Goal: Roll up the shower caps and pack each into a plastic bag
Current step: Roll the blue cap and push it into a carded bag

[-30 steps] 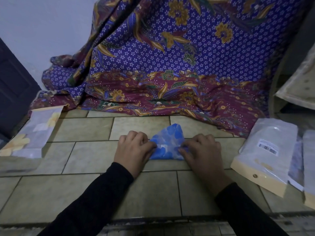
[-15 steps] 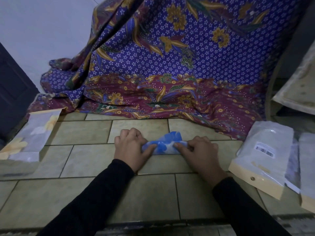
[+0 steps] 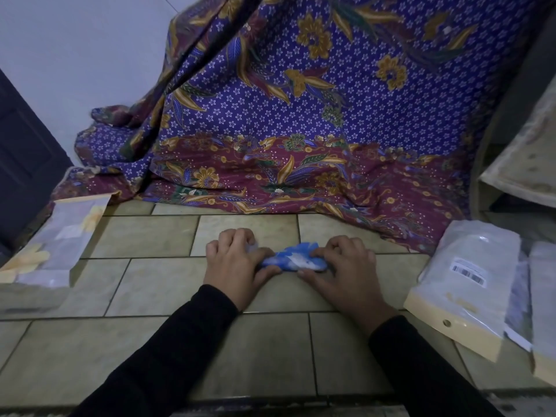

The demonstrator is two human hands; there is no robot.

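Shower cap [image 3: 293, 260]: blue roll, middle of the tiled floor [image 3: 150, 284], between both hands.
Left hand [image 3: 237, 266]: fingers curled, pinching the roll's left end.
Right hand [image 3: 346, 269]: pinching its right end.
Risk: the slick roll likely springs open if either pinch slackens before it reaches the bags [image 3: 469, 275] at the floor's right edge.

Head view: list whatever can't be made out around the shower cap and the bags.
- Head view, shower cap: ends covered by the left hand and right hand.
- Head view, barcode label: print too small to read.
- Head view, rightmost bag: cut off by the frame edge.
- Head view, left bag: contents dim, blurred.
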